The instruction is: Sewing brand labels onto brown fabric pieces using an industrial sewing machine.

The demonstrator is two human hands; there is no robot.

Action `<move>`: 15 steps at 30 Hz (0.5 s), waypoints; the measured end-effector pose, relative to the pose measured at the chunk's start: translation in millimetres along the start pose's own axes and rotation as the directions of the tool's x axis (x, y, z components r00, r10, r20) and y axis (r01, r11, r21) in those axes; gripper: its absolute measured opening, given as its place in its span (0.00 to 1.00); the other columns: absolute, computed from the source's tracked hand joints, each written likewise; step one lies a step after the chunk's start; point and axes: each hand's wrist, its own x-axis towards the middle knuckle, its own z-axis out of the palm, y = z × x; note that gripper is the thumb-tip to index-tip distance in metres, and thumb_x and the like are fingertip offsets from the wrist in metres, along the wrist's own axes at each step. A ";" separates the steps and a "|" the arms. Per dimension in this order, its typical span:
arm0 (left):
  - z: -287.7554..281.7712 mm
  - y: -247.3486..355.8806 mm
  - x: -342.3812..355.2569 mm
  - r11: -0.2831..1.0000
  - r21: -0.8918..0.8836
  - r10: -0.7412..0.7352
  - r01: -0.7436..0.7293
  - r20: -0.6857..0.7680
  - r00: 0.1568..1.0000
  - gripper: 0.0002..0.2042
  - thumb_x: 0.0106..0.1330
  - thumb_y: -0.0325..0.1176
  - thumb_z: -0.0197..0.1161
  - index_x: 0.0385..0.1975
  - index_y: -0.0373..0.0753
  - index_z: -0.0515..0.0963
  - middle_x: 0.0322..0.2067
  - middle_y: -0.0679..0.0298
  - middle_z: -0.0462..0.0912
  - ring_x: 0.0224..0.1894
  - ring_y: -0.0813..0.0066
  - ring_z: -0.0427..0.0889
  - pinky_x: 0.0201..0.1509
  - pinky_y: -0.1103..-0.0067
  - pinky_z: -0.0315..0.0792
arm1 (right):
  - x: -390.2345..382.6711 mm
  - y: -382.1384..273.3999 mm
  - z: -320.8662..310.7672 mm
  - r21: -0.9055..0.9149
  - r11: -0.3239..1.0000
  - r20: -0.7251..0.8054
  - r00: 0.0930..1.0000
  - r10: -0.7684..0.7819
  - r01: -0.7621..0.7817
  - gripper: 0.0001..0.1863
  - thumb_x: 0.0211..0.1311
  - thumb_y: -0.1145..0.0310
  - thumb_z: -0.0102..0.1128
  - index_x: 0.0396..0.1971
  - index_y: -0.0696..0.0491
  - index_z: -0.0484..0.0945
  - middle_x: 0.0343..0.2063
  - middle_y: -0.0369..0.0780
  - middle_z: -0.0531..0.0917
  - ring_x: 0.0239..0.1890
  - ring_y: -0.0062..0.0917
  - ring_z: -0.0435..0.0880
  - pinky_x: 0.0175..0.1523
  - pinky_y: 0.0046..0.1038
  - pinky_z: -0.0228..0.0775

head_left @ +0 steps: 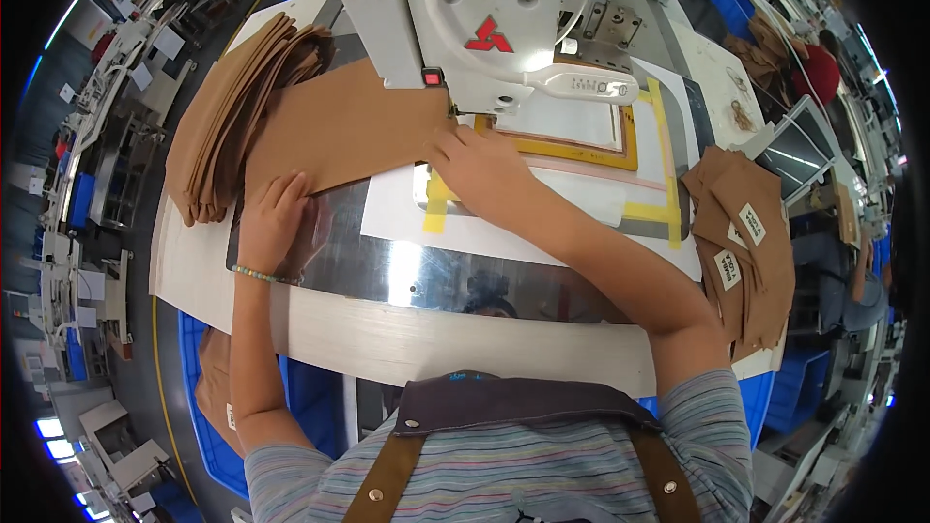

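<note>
A flat brown fabric panel (354, 126) lies across the machine's metal plate, its right end close under the head of a white sewing machine (484, 19). Fingers spread, my left hand (275, 215) rests on the panel's near left edge. At the panel's right end, beside the needle area, my right hand (477, 167) lies with its fingertips on the cloth, thumb side partly hidden. Just right of that hand is a yellow rectangular frame (581, 155) on a white sheet with yellow tape. To the left, a thick folded stack of brown fabric panels (218, 126) touches the panel.
Brown pieces with white labels (746, 242) are piled on the table's right side. Blue bins (208, 416) stand below the near table edge. The pale table edge (465, 334) runs in front of me. Another person (843, 276) sits at the far right.
</note>
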 end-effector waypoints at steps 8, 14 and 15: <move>-6.4 -59.9 -47.4 0.995 0.028 -0.095 0.095 0.002 0.996 0.05 0.66 0.22 0.67 0.40 0.33 0.84 0.41 0.59 0.86 0.44 0.56 0.85 0.47 0.65 0.81 | 17.9 6.0 28.1 -0.097 0.991 -0.210 0.971 -0.114 0.095 0.05 0.54 0.72 0.68 0.32 0.51 0.85 0.34 0.34 0.82 0.47 0.28 0.83 0.43 0.31 0.78; 4.4 -60.0 -3.7 1.000 -0.006 0.001 -0.001 0.061 0.998 0.11 0.65 0.20 0.64 0.47 0.32 0.84 0.42 0.57 0.85 0.46 0.55 0.85 0.50 0.64 0.80 | -12.7 16.2 10.2 -0.162 0.984 -0.125 0.988 -0.092 0.071 0.06 0.57 0.70 0.67 0.34 0.50 0.83 0.37 0.33 0.81 0.46 0.25 0.80 0.46 0.28 0.76; 5.9 -58.9 7.4 0.998 -0.014 0.054 -0.054 0.050 0.997 0.12 0.65 0.20 0.63 0.47 0.31 0.84 0.43 0.57 0.85 0.46 0.55 0.85 0.50 0.64 0.81 | -19.7 20.0 6.6 -0.162 0.985 -0.083 0.994 -0.073 0.059 0.06 0.57 0.70 0.67 0.34 0.50 0.83 0.37 0.33 0.81 0.46 0.25 0.80 0.46 0.28 0.76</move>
